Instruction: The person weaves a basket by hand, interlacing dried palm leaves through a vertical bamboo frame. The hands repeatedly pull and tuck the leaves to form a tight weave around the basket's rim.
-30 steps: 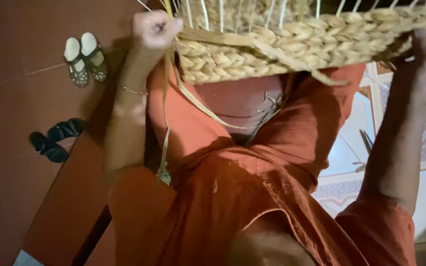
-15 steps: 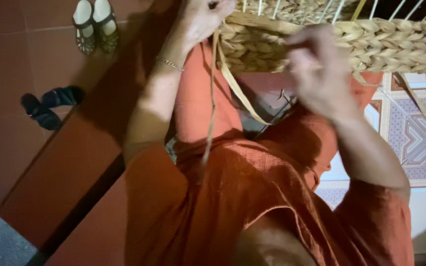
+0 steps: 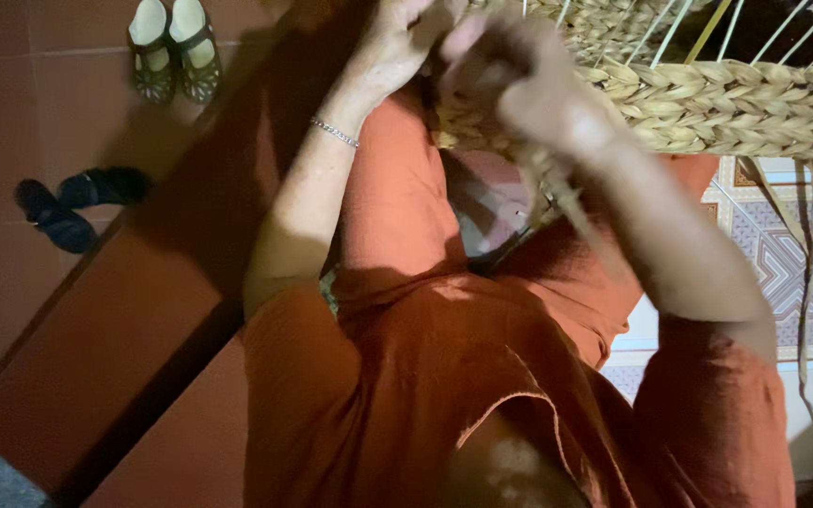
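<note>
A woven straw basket [image 3: 736, 103] with bare wire ribs rests over my lap at the top right. My left hand [image 3: 397, 42] is at the basket's left end, a thin bracelet on its wrist, fingers closed on the weave or a strand. My right hand [image 3: 529, 80], blurred, lies close beside it on the braided edge and pinches a flat straw strand [image 3: 571, 202] that trails down over my orange clothing. Which hand pinches what is hard to see.
Loose straw strands [image 3: 806, 282] hang from the basket at the right over a patterned tile floor [image 3: 773, 263]. On the red floor at the left lie a pair of pale sandals [image 3: 173, 52] and a pair of dark blue slippers [image 3: 72, 202].
My right hand has come across from the basket's right side to its left end, meeting my left hand. The long strand that hung from my left hand is now near my right.
</note>
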